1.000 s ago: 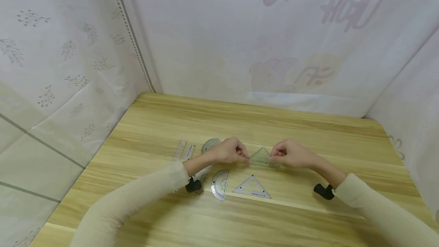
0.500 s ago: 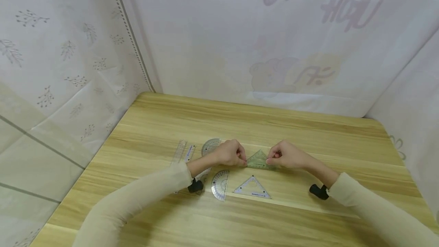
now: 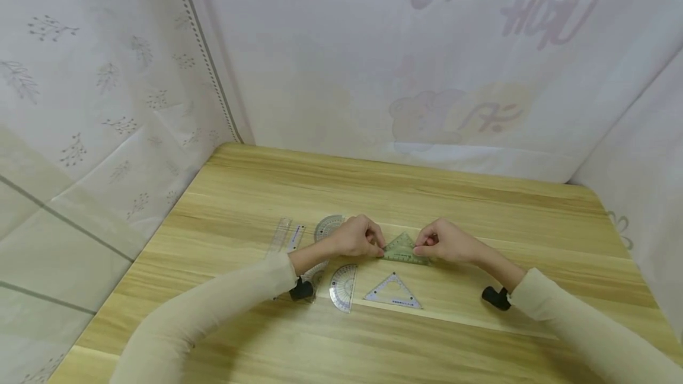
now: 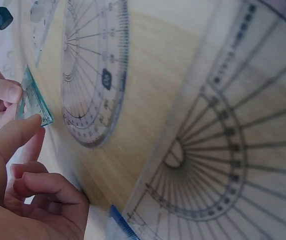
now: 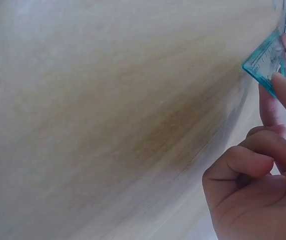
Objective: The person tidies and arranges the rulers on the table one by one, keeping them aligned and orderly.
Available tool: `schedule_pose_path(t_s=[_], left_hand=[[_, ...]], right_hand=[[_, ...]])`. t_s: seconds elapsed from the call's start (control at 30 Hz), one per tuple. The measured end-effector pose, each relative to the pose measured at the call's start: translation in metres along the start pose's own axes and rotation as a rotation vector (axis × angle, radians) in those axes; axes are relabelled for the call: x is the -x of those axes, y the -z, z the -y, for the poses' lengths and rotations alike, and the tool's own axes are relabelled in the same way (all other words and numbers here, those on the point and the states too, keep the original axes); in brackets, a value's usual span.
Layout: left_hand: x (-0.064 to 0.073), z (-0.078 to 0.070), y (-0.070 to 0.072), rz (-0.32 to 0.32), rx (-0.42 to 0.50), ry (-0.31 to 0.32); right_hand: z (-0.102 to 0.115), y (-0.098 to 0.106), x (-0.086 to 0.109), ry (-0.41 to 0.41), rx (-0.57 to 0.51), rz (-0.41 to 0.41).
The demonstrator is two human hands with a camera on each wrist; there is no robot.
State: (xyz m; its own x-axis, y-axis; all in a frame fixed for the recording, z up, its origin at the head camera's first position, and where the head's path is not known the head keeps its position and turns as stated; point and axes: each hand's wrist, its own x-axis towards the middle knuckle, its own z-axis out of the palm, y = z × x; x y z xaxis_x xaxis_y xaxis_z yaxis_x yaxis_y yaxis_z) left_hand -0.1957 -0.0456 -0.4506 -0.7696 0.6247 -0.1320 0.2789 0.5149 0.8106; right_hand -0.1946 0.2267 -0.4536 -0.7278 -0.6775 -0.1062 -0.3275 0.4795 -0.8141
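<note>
Both hands hold a small clear green set square (image 3: 402, 252), its apex pointing to the far side and its long edge toward the person. At its left corner my left hand (image 3: 360, 237) pinches it between thumb and forefinger. My right hand (image 3: 448, 240) pinches the right side the same way. Seen from the right wrist, the green set square (image 5: 264, 64) sits between thumb and forefinger while the other fingers curl into the palm. In the left wrist view the left hand (image 4: 37, 195) has its thumb tip on the near corner.
A clear set square (image 3: 393, 300) lies nearer the person, beside a protractor (image 3: 343, 289). Another protractor (image 3: 328, 226) is partly covered by the left hand. Two clear rulers, one longer (image 3: 280, 236) and one narrower (image 3: 296, 238), lie to the left on the wooden table (image 3: 373, 185).
Both hands, with the green set square between them, have shifted slightly left and toward the person since a second ago. Over the last half second they stay nearly still.
</note>
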Motion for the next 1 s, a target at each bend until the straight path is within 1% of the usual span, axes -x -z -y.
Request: schedule_pose_path(t_s=[0.23, 0.37, 0.5, 0.57, 0.73, 0.87, 0.93, 1.0], left_hand=[[0.000, 0.002, -0.001, -0.023, -0.016, 0.040], [0.000, 0.003, -0.002, -0.031, -0.019, 0.038], [0.001, 0.003, -0.003, -0.027, -0.020, 0.042], [0.002, 0.003, -0.003, -0.026, -0.016, 0.044], [0.003, 0.004, -0.003, -0.026, -0.018, 0.022], [0.005, 0.002, -0.002, -0.026, -0.025, 0.021], [0.006, 0.001, -0.001, -0.043, -0.013, 0.013], [0.008, 0.001, 0.004, -0.071, 0.008, -0.016]], right_hand=[[-0.001, -0.003, -0.001, -0.010, 0.052, -0.029], [-0.001, -0.005, -0.001, -0.006, 0.081, -0.046], [-0.002, -0.006, 0.000, 0.006, 0.138, -0.065], [-0.001, -0.006, -0.001, -0.008, 0.163, -0.075], [0.005, -0.008, -0.001, -0.065, 0.223, -0.101], [0.010, -0.009, 0.001, -0.070, 0.300, -0.119], [0.012, -0.008, 0.002, -0.065, 0.296, -0.121], [0.013, -0.004, 0.005, -0.040, 0.264, -0.125]])
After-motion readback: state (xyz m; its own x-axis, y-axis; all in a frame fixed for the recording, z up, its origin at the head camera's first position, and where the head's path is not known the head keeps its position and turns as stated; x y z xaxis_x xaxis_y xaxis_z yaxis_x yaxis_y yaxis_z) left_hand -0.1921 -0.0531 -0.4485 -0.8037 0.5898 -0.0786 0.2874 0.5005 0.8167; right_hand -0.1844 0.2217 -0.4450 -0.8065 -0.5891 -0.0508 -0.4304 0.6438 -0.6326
